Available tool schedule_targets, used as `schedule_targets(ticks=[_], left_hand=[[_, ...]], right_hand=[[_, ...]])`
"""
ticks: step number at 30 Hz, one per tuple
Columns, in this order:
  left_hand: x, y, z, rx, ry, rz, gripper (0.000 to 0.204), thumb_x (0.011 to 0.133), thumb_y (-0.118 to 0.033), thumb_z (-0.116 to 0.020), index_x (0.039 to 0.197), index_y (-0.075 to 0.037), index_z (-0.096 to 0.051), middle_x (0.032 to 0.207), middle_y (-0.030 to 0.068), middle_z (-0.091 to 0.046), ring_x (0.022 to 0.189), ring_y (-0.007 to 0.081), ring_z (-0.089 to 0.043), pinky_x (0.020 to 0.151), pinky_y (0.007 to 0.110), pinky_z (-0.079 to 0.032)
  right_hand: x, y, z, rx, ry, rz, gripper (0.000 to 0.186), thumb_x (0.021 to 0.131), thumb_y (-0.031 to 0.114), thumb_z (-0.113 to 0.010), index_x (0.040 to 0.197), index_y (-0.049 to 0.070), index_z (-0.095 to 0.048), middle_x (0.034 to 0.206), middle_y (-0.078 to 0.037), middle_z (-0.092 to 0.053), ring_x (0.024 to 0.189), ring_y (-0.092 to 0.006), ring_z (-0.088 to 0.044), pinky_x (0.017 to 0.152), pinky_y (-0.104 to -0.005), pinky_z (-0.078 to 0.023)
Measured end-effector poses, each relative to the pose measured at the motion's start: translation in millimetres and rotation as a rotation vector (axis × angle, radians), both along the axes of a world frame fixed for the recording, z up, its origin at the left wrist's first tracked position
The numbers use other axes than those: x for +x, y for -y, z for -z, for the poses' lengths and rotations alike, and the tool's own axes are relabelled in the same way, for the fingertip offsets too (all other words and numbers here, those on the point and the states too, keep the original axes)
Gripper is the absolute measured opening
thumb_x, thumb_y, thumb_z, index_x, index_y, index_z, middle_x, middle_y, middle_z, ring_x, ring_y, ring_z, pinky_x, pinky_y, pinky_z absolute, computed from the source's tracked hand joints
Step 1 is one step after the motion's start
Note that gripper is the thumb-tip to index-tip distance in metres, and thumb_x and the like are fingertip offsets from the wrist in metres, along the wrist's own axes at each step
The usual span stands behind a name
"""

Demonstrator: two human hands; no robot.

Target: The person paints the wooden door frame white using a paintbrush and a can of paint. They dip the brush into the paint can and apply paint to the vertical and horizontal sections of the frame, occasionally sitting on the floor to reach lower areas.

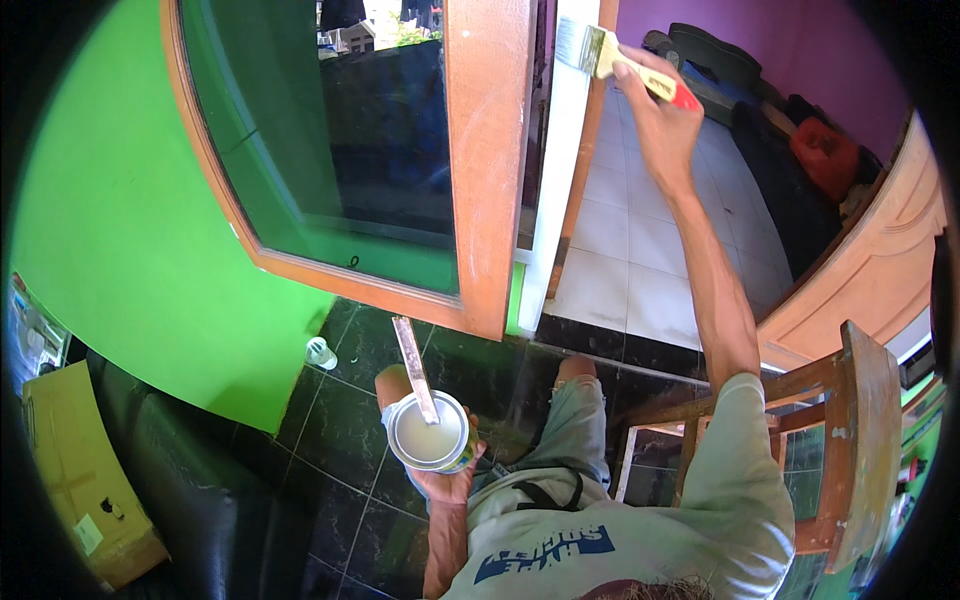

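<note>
Paintbrush (604, 54) gripped by right hand (664, 128) at white post (562, 170); left hand (450, 487) grasps can (428, 465) left of post, mouth up, presumably against spilling.

Bright green and orange-brown around a yellow-and-red paintbrush (655, 82)
The paintbrush has greyish-white bristles (574, 44) and a pale yellow handle tipped in red; the can (393, 440) has a silvery rim, its paint (420, 443) milky white, and the stick (414, 365) is whitish with brown streaks. The post (563, 150) is white, the window frame (485, 180) orange-brown, the near wall (150, 230) plain bright green, the far wall (790, 40) purple. White floor tiles (650, 240) show a grey grid, black floor tiles (340, 440) pale lines; the shirt (690, 540) is pale grey-green with a dark blue print.
</note>
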State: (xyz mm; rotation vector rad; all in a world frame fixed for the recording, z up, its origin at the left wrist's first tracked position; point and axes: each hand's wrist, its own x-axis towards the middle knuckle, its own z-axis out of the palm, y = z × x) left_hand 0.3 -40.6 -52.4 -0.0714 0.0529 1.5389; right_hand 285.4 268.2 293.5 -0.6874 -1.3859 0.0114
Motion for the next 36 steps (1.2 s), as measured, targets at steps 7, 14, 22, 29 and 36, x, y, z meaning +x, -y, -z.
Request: schedule_targets(ticks=[7,14,22,29,36], left_hand=[[4.9,-2.5,-8.4,0.039,0.032,0.019,0.081,0.092,-0.064,-0.059,0.152,-0.011,-0.044,0.149,0.0272,-0.045,0.135,0.0449,-0.047,0.096,0.064,-0.050],[2.9,-2.4,-0.7,0.071,0.010,0.004,0.082,0.092,-0.064,-0.060,0.153,-0.012,-0.043,0.151,0.0270,-0.043,0.137,0.0445,-0.044,0.097,0.065,-0.050],[3.9,-3.8,-0.7,0.060,0.003,0.010,0.079,0.093,-0.063,-0.058,0.152,-0.012,-0.044,0.151,0.0281,-0.045,0.137,0.0455,-0.047,0.098,0.065,-0.049],[-2.0,1.4,0.1,0.023,-0.014,-0.017,0.079,0.095,-0.064,-0.053,0.151,-0.010,-0.045,0.149,0.0293,-0.046,0.134,0.0472,-0.049,0.095,0.065,-0.052],[7.6,-3.8,-7.2,0.003,0.029,0.020,0.078,0.096,-0.064,-0.051,0.150,-0.008,-0.046,0.147,0.0298,-0.048,0.131,0.0479,-0.051,0.093,0.065,-0.052]], right_hand=[[12.7,-11.3,-31.4,0.072,0.015,-0.006,0.027,0.096,0.014,-0.073,0.118,-0.002,-0.073,0.105,-0.008,-0.075,0.092,-0.0118,-0.070,0.084,-0.0258,-0.056],[3.3,-10.4,-60.0,0.054,-0.015,-0.064,0.026,0.094,0.007,-0.070,0.119,-0.001,-0.071,0.107,-0.007,-0.075,0.097,-0.0157,-0.071,0.086,-0.0277,-0.058],[3.2,3.1,-71.6,0.110,-0.075,-0.034,0.019,0.090,-0.002,-0.068,0.108,-0.004,-0.073,0.096,-0.002,-0.075,0.086,-0.0080,-0.067,0.078,-0.0236,-0.053],[0.1,36.6,-129.0,0.724,0.802,0.588,0.013,0.093,0.009,-0.070,0.102,0.002,-0.074,0.102,-0.010,-0.074,0.081,-0.0144,-0.068,0.071,-0.0312,-0.054],[9.8,9.9,-81.0,0.741,1.256,0.816,0.048,0.080,0.004,-0.069,0.128,0.009,-0.066,0.112,-0.005,-0.069,0.099,-0.0209,-0.066,0.082,-0.0324,-0.058]])
